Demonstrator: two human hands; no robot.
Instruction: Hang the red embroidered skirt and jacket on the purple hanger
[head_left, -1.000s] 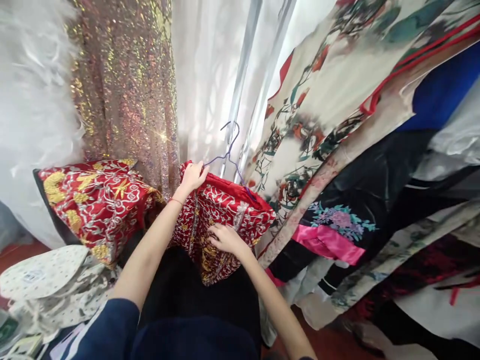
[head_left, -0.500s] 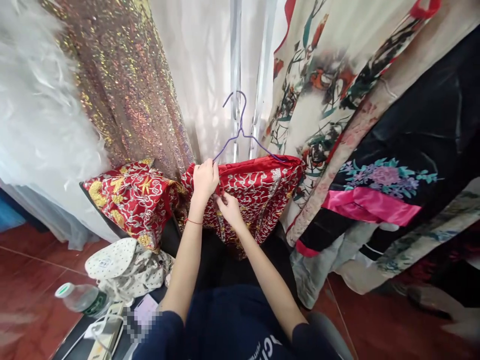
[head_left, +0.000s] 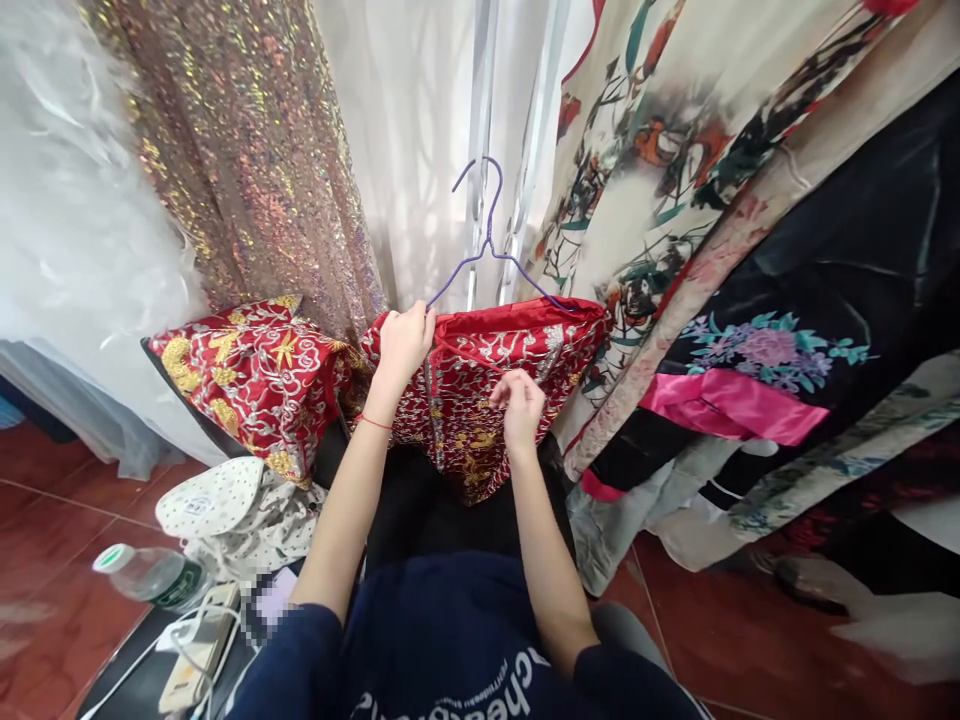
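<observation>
A red embroidered garment [head_left: 525, 360] with silver and gold thread hangs folded over a purple wire hanger [head_left: 484, 245] in front of me. My left hand [head_left: 403, 340] grips the garment's upper left edge together with the hanger's left arm. My right hand [head_left: 519, 405] is closed in a pinch on a thin red strap or cord of the garment, drawn out from the left hand. A second red embroidered piece [head_left: 251, 375] lies to the left over a dark surface.
Sequinned fabric [head_left: 247, 160] and white tulle [head_left: 67, 220] hang at left, white curtain behind. Floral robes [head_left: 675, 180] and a black robe with pink sash [head_left: 735, 405] hang at right. A water bottle [head_left: 146, 575], a dotted white cloth [head_left: 217, 495] and a power strip [head_left: 195, 655] sit at lower left.
My right hand moved from beside the left hand out to the right, pulling a red cord taut. The hanger and garment rose slightly.
</observation>
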